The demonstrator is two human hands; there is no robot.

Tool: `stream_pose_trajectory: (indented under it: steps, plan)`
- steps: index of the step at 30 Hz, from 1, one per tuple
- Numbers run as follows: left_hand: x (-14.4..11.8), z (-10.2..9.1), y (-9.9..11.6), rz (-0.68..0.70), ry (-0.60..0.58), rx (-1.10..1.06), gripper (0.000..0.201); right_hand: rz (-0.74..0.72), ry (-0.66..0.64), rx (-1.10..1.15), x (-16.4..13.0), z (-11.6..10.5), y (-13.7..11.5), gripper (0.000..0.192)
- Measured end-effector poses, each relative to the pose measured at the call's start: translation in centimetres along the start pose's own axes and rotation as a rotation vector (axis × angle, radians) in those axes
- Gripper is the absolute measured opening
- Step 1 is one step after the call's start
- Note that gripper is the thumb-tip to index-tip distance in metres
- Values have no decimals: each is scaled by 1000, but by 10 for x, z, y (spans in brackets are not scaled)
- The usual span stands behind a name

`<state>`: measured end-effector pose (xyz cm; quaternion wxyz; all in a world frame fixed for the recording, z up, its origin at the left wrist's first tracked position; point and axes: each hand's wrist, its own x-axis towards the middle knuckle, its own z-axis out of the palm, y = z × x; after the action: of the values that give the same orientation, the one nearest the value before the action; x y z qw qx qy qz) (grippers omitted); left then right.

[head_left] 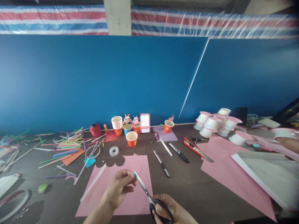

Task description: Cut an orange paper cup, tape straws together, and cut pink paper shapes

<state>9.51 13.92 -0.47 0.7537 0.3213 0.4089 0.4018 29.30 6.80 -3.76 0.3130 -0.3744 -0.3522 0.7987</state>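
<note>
Behind both hands, orange cup stands empty.

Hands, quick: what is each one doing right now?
Left hand: fingers pinched on a tiny blue scrap at the scissor tips.
Right hand: closed around the handles of the scissors.

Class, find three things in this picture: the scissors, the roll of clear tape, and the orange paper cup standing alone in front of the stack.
scissors [149, 194]: head view, on the blades near the pivot.
roll of clear tape [113, 151]: head view, on its ring.
orange paper cup [131, 140]: head view, on its outer wall.
</note>
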Motion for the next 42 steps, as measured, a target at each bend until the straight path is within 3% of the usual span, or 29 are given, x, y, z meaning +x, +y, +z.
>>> stream_pose_trajectory:
  steps: [10,16,33,42]
  plan:
    - [0,-1,1,-12,-27,40,13,-8,-94,-141,-1,0,-11,48]
    - [2,-3,1,-23,-46,36,13,-26,-22,-178,0,-2,-6,50]
    - [5,-7,-2,-64,-41,91,17,1,-19,-285,-3,0,-17,50]
    - [4,-8,-6,-55,-60,148,18,-7,62,-169,-1,3,-8,55]
